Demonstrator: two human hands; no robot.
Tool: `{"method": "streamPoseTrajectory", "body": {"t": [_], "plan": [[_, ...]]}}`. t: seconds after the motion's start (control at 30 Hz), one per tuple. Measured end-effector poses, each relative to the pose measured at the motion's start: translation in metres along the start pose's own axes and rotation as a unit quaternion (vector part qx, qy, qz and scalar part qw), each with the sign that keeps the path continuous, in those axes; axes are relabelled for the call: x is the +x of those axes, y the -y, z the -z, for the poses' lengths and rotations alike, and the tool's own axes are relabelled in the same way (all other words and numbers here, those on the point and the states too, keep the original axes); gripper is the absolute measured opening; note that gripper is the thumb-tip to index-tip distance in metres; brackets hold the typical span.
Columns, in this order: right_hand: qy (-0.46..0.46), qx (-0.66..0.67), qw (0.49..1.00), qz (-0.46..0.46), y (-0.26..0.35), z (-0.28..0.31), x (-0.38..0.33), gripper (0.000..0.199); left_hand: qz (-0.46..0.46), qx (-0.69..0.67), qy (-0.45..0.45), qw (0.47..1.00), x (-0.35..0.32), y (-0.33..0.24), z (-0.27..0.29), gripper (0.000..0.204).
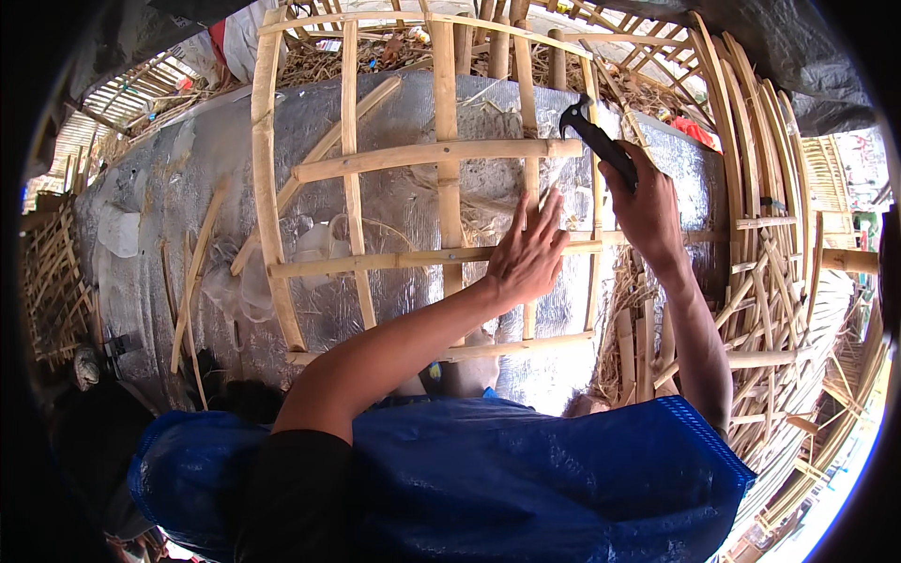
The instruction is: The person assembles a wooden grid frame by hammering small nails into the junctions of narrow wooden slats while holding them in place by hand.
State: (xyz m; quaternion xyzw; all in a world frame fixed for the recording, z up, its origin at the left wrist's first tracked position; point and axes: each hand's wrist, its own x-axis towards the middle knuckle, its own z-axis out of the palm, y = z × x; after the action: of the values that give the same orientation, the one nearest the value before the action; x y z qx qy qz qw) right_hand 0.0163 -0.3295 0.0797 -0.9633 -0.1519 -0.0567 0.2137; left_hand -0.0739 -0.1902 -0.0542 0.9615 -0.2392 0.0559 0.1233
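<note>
While the left hand (528, 253) presses flat, fingers spread, on the bamboo frame (441, 150) near a crossing of slats, seemingly to steady it, the right hand (646, 202) has its grip closed around a black hammer (589, 131), head raised above the upper slat. Beneath the frame lies a silver sheet (188, 178).

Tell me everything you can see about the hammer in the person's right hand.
The hammer is a dark claw hammer, black in head and handle as far as one can tell. The right hand grips the lower handle and holds the tool raised, tilted up and to the left, with the curved head above the bamboo lattice frame. The head appears clear of the slats. The left hand does not touch it; it lies flat on the frame below.
</note>
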Motion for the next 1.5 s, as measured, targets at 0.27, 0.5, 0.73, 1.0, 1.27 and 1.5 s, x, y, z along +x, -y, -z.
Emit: {"method": "streamPoseTrajectory", "body": {"t": [0.27,0.5,0.73,1.0,1.27,1.5], "plan": [[0.343,0.234,0.881,-0.227,-0.015,0.007,0.010,0.038,-0.019,0.025,-0.005,0.999,-0.001,0.000,-0.013,0.056],[0.370,0.116,0.872,-0.297,-0.006,0.004,0.031,0.044,-0.017,0.060,-0.004,0.998,0.000,-0.003,-0.021,0.055],[0.187,0.447,0.833,-0.268,0.033,0.052,0.064,0.047,-0.018,0.060,0.010,0.998,-0.002,0.000,-0.024,0.057],[0.298,0.487,0.735,-0.366,0.012,0.042,0.065,0.040,-0.017,0.068,0.008,0.997,-0.005,-0.004,-0.024,0.057],[0.348,0.474,0.681,-0.437,0.023,0.043,0.053,0.044,-0.013,0.082,0.023,0.996,-0.002,-0.009,-0.020,0.061],[0.330,0.527,0.605,-0.498,0.011,0.026,0.051,0.043,-0.025,0.106,0.020,0.994,0.000,-0.007,-0.026,0.066]]}}
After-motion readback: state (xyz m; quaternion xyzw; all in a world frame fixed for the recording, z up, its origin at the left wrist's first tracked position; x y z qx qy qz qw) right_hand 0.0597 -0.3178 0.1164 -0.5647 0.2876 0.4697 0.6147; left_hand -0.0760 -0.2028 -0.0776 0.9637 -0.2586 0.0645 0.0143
